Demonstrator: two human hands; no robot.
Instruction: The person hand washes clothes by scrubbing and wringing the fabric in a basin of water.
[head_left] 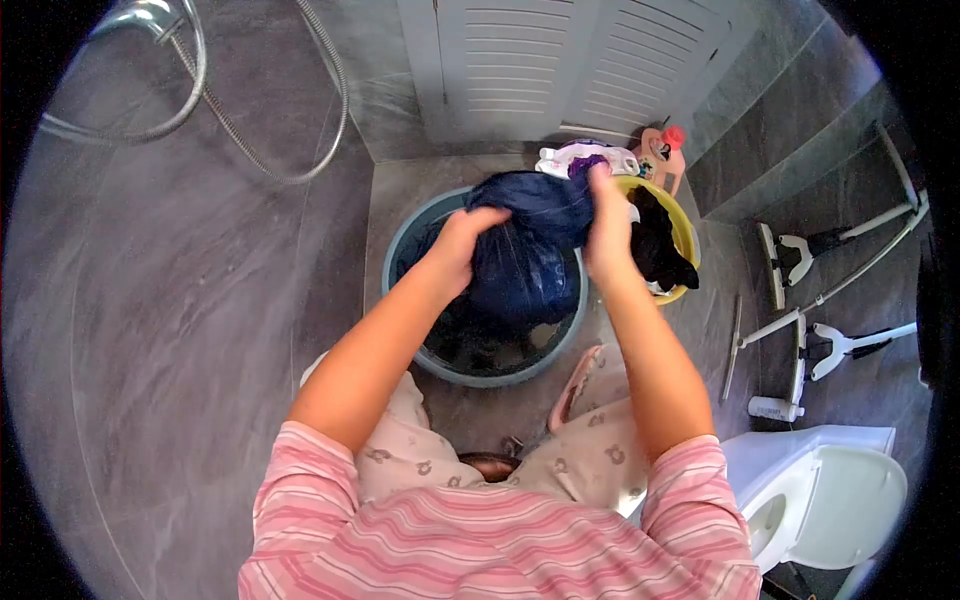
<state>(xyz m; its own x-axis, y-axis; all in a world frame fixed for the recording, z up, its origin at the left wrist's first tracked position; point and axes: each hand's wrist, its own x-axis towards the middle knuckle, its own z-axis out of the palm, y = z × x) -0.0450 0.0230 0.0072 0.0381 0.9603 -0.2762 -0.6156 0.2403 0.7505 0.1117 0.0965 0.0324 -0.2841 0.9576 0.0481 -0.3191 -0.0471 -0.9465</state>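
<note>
Around us, a grey louvred cabinet (pixel 510 60) stands beyond the work, a ribbed metal shower hose (pixel 335 110) hangs at upper left, and a white toilet (pixel 775 510) with its lid raised sits at lower right. Just right of our round grey-blue tub (pixel 490 380), a round yellow basin (pixel 690 240) holds black cloth (pixel 656 245). Behind them lie a white-and-purple cloth (pixel 560 160) and a pink jug with a red cap (pixel 660 155).

We count one tub, one basin, one jug and two bare hands. Our left hand (pixel 458 248) has its fingers bent and clamped on the left side of a bunched, dark blue wet cloth (pixel 525 265), above the tub; our right hand (pixel 606 225) grips its right edge.

The right fingers are blurred and mostly hidden. The tub's dark contents are hard to make out, and the toilet's base is cut off.
</note>
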